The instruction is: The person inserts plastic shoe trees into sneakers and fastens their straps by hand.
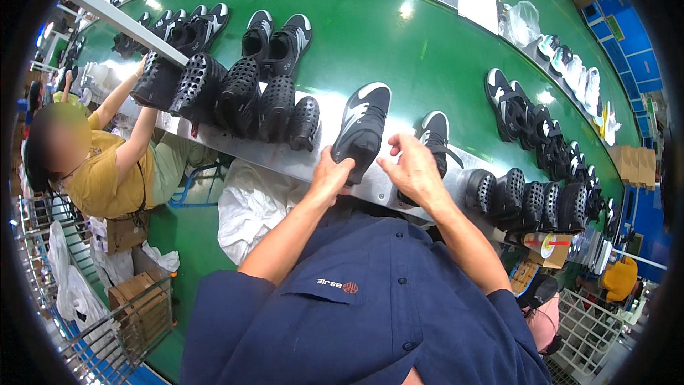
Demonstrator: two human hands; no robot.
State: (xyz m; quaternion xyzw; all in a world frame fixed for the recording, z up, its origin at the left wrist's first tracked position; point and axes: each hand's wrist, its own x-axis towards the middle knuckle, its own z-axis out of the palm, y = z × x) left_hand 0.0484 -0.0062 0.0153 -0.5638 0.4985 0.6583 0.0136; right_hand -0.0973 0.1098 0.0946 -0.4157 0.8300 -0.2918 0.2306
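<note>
— Green worktop [420, 50] sweeps across in front of you, bent by the lens, with a bare metal ledge [274, 162] along your side of it. On your left, a co-worker in a yellow top [117, 171] reaches toward the ledge.

— And over that ledge you have one black shoe [365, 125] with grey and white trim, its toe pointing away from you. Your left hand [331, 175] is closed around the heel end, thumb along the side; the fingers underneath are hidden.

— Your right hand [415, 170] is different: fingers bent and spread, thumb apart from the index finger, just beside that shoe's heel and pinching nothing that shows.

— Just past your right hand lies a second shoe [435, 128], strap hanging out to its side. I can't tell whether your hand touches it, since one overlaps the other from where you look.

— To your left, black perforated forms [276, 105] stand in a row, with a pair of shoes [296, 39] beyond them. To your right is another row of perforated pieces [509, 189], and more black shoes [503, 103] sit behind those on the green.
</note>
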